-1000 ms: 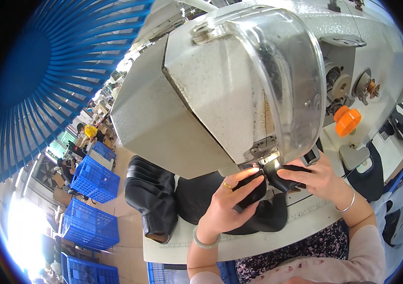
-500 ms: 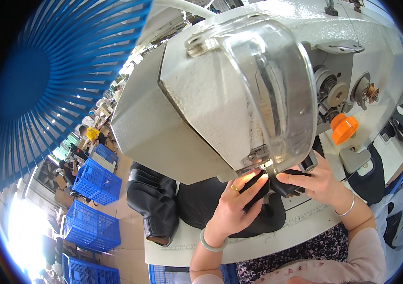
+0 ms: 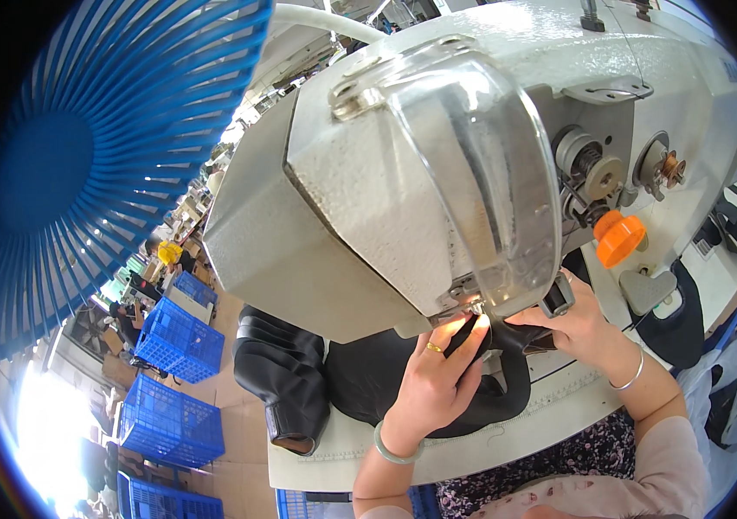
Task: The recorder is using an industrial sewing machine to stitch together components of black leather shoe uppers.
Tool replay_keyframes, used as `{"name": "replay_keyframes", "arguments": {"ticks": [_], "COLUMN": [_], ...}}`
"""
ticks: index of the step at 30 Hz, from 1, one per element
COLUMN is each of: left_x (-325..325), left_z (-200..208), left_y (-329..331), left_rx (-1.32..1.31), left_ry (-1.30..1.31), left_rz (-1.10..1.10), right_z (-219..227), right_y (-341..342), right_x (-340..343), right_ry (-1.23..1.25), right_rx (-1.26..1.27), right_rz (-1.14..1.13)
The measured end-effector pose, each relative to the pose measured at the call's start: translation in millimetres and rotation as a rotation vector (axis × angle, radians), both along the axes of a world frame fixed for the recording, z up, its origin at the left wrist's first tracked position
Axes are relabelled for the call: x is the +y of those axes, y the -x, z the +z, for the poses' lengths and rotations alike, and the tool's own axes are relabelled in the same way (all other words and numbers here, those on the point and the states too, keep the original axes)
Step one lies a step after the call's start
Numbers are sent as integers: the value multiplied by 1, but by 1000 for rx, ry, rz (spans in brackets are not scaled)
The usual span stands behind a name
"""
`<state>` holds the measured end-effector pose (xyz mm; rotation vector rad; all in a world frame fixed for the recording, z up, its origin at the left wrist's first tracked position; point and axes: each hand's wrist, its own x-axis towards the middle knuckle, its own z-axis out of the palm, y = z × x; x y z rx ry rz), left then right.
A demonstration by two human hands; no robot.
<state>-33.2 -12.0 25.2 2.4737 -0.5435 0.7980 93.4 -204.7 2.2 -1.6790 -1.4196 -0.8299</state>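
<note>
We see 2 hands at the foot of a grey sewing machine. The left hand lies flat on a black leather piece, fingers stretched forward and pressing it down, a ring on 1 finger and a pale green bangle at the wrist. The right hand pinches the same piece from the other side, fingertips curled onto its edge just beside the needle area under the clear guard. The piece rests on the white table, directly under the machine head.

Compared with 0.5 s ago, the machine head fills more of our view and sits closer, and both hands have crept further in beneath the guard; the left fingers now reach right up to the lit spot. A second black piece hangs over the table's left edge, unchanged. The orange knob stays to the right.
</note>
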Motion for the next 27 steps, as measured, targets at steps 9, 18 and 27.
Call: {"name": "replay_keyframes", "arguments": {"ticks": [9,18,27], "left_x": [0,-7,-3], "left_z": [-1,-26,-18], "left_y": [0,-4,1], "left_rx": [-63,-209,-82], "left_ry": [-69,-27,196], "left_rz": [38,97,42], "right_z": [-3,15,-7], "right_y": [1,71,65], "right_x": [5,-22,14], "right_ry": [-90,59,144], "right_rx": [61,25,776], "right_rz": [42,-176,-167]}}
